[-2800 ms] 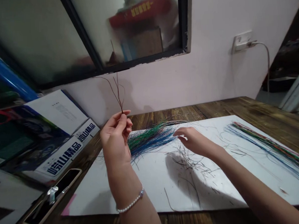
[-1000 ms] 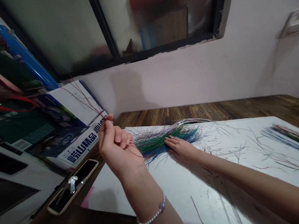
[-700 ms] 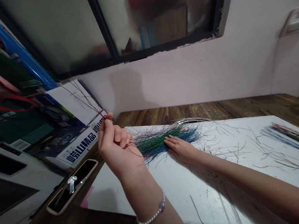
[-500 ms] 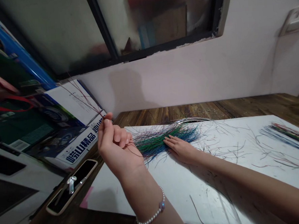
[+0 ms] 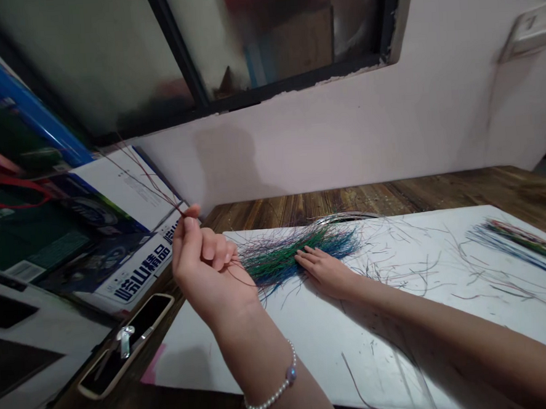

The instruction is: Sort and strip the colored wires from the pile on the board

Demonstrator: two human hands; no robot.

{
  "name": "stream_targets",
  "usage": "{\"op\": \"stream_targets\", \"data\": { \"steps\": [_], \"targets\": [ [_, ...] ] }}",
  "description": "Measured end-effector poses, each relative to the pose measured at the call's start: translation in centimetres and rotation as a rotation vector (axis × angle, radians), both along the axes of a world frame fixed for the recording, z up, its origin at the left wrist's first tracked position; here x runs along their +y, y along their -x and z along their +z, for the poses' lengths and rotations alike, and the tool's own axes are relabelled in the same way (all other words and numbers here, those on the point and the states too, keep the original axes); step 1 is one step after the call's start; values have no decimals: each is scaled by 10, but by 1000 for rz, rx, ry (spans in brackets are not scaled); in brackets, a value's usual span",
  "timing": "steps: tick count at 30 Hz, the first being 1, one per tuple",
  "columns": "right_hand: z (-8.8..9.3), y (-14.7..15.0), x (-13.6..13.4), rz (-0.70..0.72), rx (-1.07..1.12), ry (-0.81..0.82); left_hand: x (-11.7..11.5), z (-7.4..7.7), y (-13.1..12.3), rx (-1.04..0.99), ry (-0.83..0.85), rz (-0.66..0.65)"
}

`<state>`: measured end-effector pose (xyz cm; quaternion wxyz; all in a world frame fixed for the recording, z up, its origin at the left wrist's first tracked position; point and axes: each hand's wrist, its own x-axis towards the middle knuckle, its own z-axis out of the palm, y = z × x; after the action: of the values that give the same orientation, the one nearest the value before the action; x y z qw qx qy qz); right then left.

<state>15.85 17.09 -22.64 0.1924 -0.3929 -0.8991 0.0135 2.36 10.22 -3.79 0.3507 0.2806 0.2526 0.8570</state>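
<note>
strands of reddish fibre (image 5: 154,184) pinched in left hand (image 5: 207,270), right hand (image 5: 326,274) spread flat on blue-green bundle (image 5: 276,263)

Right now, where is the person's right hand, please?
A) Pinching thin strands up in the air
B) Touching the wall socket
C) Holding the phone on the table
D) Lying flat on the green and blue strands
D: the right hand lies palm down, its fingertips on the green and blue strands, while the left hand pinches the thin reddish strands up in the air.
</note>
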Motion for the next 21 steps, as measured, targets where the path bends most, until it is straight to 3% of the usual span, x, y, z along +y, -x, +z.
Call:
{"op": "stream_targets", "data": {
  "steps": [3,6,9,12,16,21],
  "targets": [
    [11,-2,-4,-5,0,-5,1,0,0,7,-4,-8],
    [34,-16,-13,-7,20,-17,0,1,0,28,-7,-13],
    [58,-44,-25,-58,66,-23,-1,2,-2,49,-10,-9],
    [70,-80,-35,-175,108,14,-2,4,-6,58,-6,-5],
    [62,-119,-44,-237,93,121,-3,5,-11,61,5,-6],
    [38,-135,-53,-255,65,245,-6,7,-15,88,22,-3]
  ]
}}
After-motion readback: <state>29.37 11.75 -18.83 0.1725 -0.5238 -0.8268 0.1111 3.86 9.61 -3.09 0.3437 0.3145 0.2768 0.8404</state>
